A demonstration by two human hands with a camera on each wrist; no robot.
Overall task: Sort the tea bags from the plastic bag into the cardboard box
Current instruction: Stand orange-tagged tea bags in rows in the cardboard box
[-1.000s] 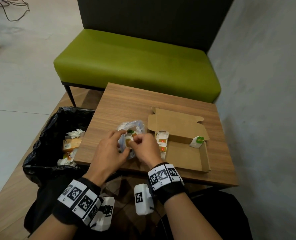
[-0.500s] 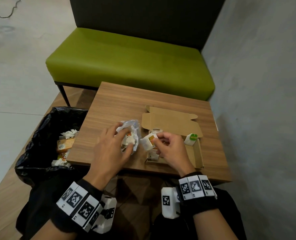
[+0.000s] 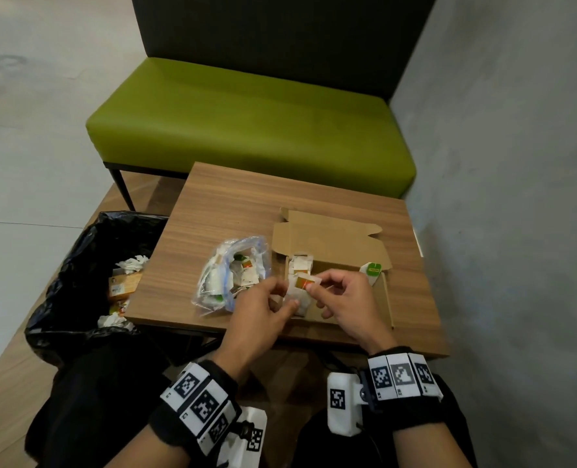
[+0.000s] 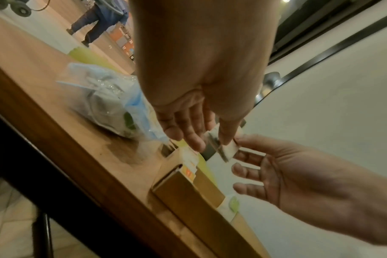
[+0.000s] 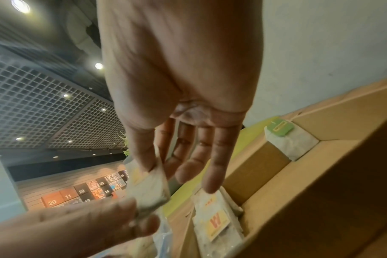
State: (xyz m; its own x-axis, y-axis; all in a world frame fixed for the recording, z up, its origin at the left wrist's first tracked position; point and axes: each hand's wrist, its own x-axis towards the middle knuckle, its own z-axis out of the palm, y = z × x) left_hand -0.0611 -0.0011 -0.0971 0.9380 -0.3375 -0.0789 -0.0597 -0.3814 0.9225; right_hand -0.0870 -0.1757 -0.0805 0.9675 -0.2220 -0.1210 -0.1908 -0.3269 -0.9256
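In transit, near edge of the surface (image 3: 233, 204): one orange-tagged tea bag (image 3: 303, 284) pinched between thumb and fingers of both the left hand (image 3: 258, 312) and the right hand (image 3: 346, 300), held just over the near-left corner of the cardboard box (image 3: 347, 304). Filed: a row of orange-tagged bags (image 5: 216, 223) along the box's left wall, one green-tagged bag (image 3: 372, 270) at its far right corner. Outstanding, by estimate the larger share: mixed bags in the plastic bag (image 3: 233, 275) left of the box, toward mid-surface
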